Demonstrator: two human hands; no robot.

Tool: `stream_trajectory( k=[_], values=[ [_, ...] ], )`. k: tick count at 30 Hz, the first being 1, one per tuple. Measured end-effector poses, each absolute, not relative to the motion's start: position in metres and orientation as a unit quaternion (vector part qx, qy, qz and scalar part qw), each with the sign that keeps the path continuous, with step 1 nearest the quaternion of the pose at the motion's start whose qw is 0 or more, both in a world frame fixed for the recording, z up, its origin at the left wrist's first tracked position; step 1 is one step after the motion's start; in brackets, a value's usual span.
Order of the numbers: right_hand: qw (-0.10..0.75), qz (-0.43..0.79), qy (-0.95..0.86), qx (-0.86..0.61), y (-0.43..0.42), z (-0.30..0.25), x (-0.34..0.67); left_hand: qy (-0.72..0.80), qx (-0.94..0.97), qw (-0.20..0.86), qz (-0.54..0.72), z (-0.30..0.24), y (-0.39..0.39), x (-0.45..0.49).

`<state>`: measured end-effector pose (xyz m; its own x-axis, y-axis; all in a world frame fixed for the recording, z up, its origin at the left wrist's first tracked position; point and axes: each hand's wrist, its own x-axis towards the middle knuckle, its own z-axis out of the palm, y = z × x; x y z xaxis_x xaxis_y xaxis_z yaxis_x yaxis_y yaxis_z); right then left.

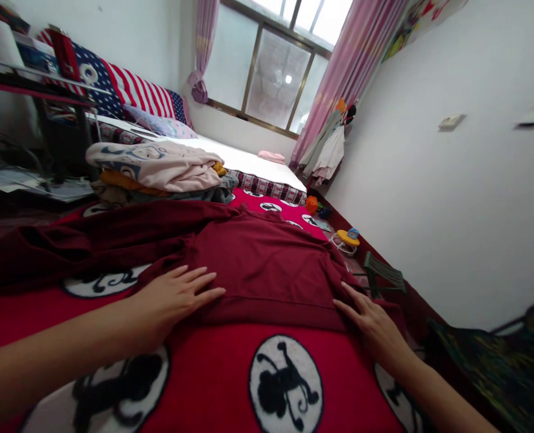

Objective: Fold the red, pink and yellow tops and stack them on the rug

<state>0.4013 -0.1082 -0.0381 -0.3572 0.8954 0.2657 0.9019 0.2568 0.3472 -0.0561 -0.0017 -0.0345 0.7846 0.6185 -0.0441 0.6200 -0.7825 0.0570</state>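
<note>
A dark red long-sleeved top lies spread on a bright red blanket patterned with black figures in white circles. Its hem faces me, and one sleeve stretches out to the far left. My left hand rests flat on the left side of the top near the hem, fingers extended. On the opposite side, my right hand touches the right edge close to the hem, its fingers stretched and slightly apart. Part of the right sleeve is hidden behind my right hand and forearm.
Folded clothes are piled beyond the left sleeve. Farther back stands a bed below a window. Along the right wall are a yellow-topped stool and a dark green folding stool. A cluttered desk is at left.
</note>
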Motion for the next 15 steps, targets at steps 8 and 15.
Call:
stream_trajectory(
  k=[8,15],
  values=[
    [0.075,-0.218,-0.813,-0.535,-0.095,-0.048,0.404,0.397,0.91,-0.098,0.071,-0.046,0.01,-0.107],
    [0.131,-0.189,-0.766,-0.601,-0.116,0.012,0.396,0.356,0.93,-0.023,0.089,0.023,0.002,-0.106]
  ],
)
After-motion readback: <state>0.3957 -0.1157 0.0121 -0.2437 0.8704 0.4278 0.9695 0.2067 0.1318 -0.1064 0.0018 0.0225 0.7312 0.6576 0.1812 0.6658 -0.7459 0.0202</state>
